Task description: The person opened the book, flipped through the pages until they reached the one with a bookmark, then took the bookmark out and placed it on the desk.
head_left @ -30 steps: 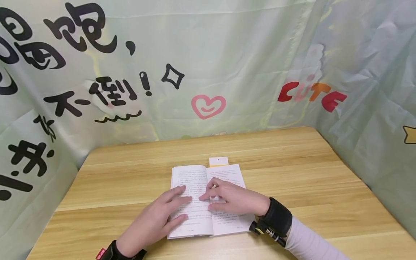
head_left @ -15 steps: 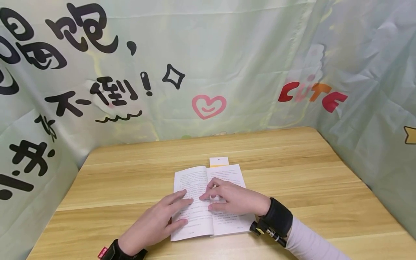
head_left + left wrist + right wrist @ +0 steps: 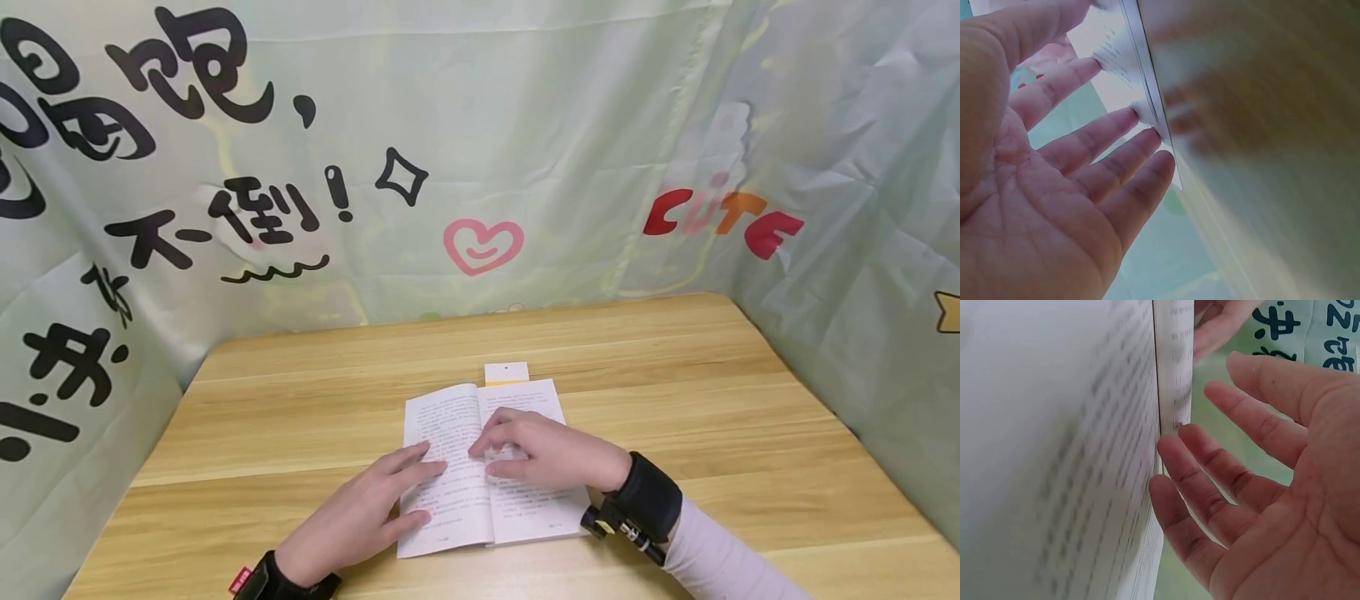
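Observation:
An open book (image 3: pixel 450 417) with printed pages lies on the table, its left half tilted up a little from the tabletop. My left hand (image 3: pixel 367 504) spreads its straight fingers over the outer part of the left page, thumb near the lower edge. In the left wrist view, the fingertips (image 3: pixel 1129 115) touch the page near the book's edge. Over the right page and the centre fold is my right hand (image 3: pixel 551 450), fingers slightly bent. The right wrist view shows those fingertips (image 3: pixel 1161 484) right at the fold, with nothing between thumb and fingers.
A small white card (image 3: pixel 506 372) with an orange line sticks out past the book's top edge. The wooden table (image 3: pixel 300 400) reaches back to a printed fabric curtain (image 3: pixel 585 150), which hangs on the left and right too.
The left half of the book has risen at its outer edge, the left hand keeping its fingers on it. The right hand has shifted slightly right, its fingertips drawing back toward the fold.

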Motion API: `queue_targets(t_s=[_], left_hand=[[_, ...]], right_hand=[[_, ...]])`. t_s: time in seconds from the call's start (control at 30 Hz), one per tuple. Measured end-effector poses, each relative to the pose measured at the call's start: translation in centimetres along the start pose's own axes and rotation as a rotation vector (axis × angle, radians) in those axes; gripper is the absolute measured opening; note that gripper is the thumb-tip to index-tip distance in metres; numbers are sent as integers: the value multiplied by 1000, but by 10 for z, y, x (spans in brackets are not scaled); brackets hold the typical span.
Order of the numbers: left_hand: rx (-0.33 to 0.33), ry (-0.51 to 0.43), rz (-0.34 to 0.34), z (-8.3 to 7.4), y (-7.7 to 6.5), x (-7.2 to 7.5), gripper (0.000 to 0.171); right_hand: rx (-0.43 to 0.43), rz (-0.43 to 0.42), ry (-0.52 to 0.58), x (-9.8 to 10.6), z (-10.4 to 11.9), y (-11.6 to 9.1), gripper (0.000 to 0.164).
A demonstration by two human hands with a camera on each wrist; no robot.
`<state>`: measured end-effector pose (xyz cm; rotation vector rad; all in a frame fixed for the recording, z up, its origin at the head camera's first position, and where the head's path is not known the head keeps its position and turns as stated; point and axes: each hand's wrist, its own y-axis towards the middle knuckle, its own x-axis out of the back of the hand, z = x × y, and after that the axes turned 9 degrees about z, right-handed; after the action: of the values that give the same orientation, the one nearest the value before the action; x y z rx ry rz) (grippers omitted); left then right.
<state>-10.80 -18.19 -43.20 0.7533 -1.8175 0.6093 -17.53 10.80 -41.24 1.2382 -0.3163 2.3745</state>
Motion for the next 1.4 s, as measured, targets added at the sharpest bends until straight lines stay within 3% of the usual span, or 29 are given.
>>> queue_targets(t_s=[0.3, 0.8, 1.4], left_hand=[[20, 32, 20, 2, 1, -2, 54], [8, 36, 11, 1, 2, -5, 55], [-2, 68, 22, -1, 2, 0, 55]], right_hand=[[-112, -64, -22, 13, -25, -6, 26], [-373, -179, -274, 30, -64, -26, 36], [-395, -187, -291, 32, -72, -23, 38]])
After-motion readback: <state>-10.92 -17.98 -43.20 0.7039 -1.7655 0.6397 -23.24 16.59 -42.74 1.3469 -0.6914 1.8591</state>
